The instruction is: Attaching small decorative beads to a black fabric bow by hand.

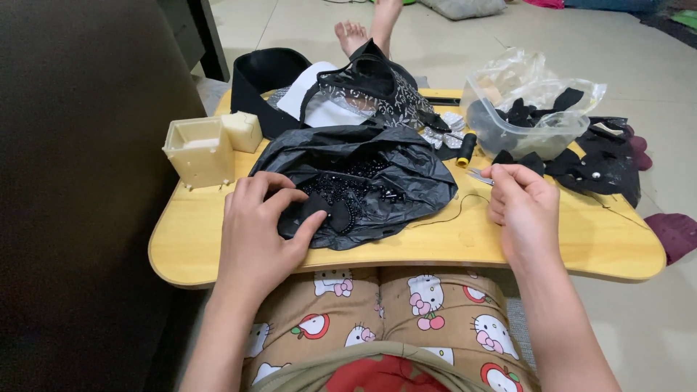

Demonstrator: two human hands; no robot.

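Note:
My left hand [260, 229] pinches a small black fabric bow [328, 211] that rests on a crumpled black plastic bag [377, 170] strewn with tiny black beads [347, 190]. My right hand [521, 210] is closed at its fingertips on a needle [478, 174], and a thin black thread [451, 215] runs from it back towards the bow. Both hands work over a light wooden lap table [196, 239] that spans my lap.
A cream plastic box [197, 150] stands at the table's left. A clear tub [524, 131] and plastic bag of black bows sit at the right, beside more black bows [599, 167]. A thread spool [465, 149], black lace fabric [377, 91] and a bare foot [352, 34] lie beyond.

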